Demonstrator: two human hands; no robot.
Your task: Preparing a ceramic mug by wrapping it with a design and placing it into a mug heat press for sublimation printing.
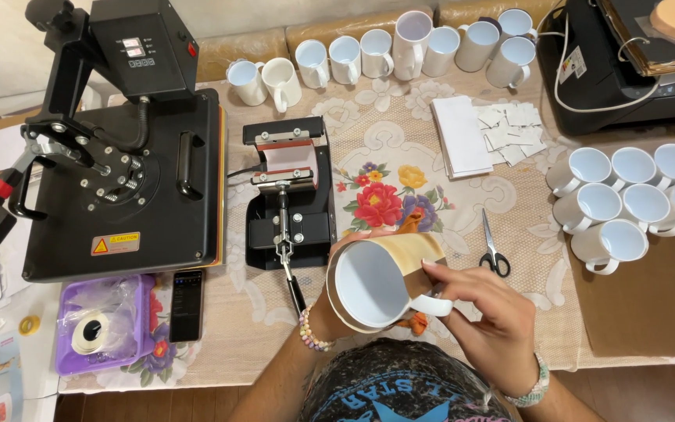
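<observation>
Right hand (487, 316): closed loosely over the near side of the mug, forefinger stretched along the paper's edge, thumb by the handle; beaded band at the wrist.
Left hand (336, 301): mostly hidden behind the mug, cupping its far side; grip itself not visible; beaded bracelet showing.
Mug (380, 280): white, tipped on its side, mouth toward the camera, lower centre of frame, wrapped in a tan paper sheet (408, 254).
Scissors (494, 248): flat on the floral cloth (384, 195), just right of the mug.
Mug press (289, 195): black, small, left of the mug, lever pointing toward the wrist.
Flat heat press (119, 148): large, black, upper left of frame.
Phone (187, 305): dark, lower left, beside a purple tray (68, 344).
Paper stack (462, 137): white, upper centre, cut slips beside it.
Blank mugs (400, 48): white row along the top edge.
Mug cluster (634, 195): white, right side.
</observation>
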